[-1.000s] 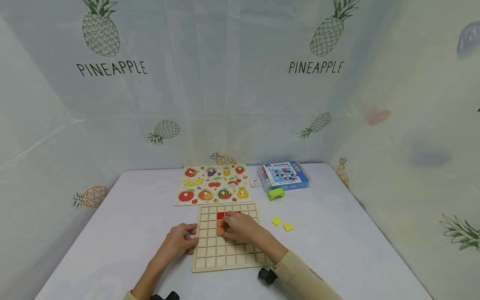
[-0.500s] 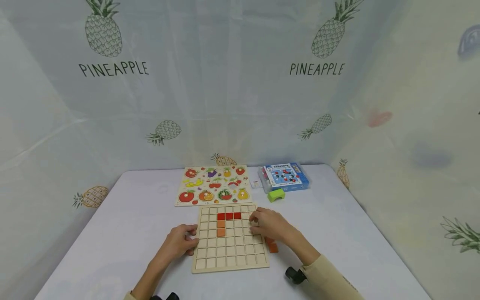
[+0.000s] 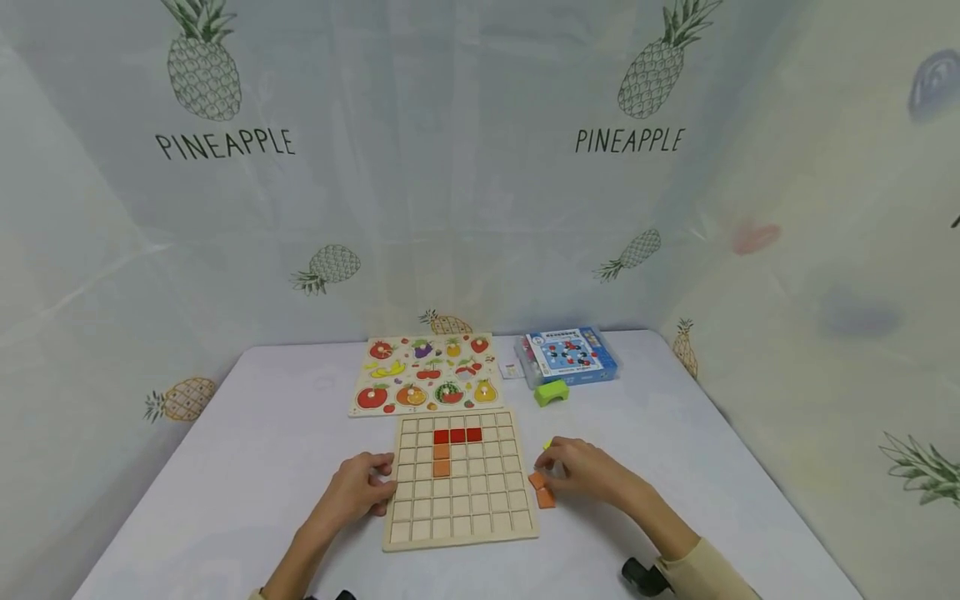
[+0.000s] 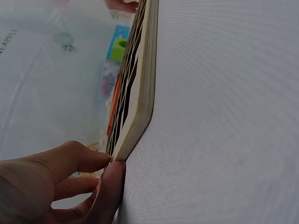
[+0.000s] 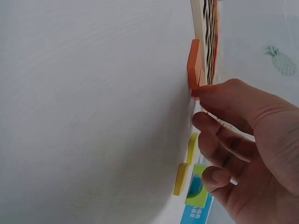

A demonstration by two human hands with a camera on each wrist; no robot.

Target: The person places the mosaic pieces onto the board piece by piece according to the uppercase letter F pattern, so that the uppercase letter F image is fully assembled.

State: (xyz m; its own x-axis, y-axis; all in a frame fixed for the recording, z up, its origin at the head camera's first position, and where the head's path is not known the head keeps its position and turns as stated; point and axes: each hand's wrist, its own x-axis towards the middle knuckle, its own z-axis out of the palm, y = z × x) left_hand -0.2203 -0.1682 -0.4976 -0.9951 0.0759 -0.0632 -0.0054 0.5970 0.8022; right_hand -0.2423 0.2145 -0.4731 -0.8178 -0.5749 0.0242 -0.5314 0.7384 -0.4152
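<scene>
My left hand [image 3: 360,486] pinches the left edge of a wooden grid board [image 3: 461,529]; in the left wrist view thumb and index finger [image 4: 93,158] meet at its corner. Several square tiles lie in the grid: a row of red tiles [image 3: 457,436] with two orange tiles [image 3: 442,459] below its left end. Right of the board, my right hand [image 3: 588,471] reaches down to two loose orange tiles [image 3: 546,498]. In the right wrist view its thumb tip [image 5: 203,93] is at the farther tile, partly hidden, while the nearer orange tile [image 5: 194,64] stays apart from the fingers.
Two yellow tiles [image 5: 181,179] lie beyond my right hand. Behind the board are a fruit puzzle board [image 3: 427,375], a green arch block [image 3: 552,392], a blue box [image 3: 572,357] and a small card [image 3: 512,370]. A pineapple-print sheet [image 3: 405,208] hangs behind the table.
My right hand has left the orange tile in the grid and moved right, off the board, to the loose orange tiles. My left hand keeps its place at the board's edge.
</scene>
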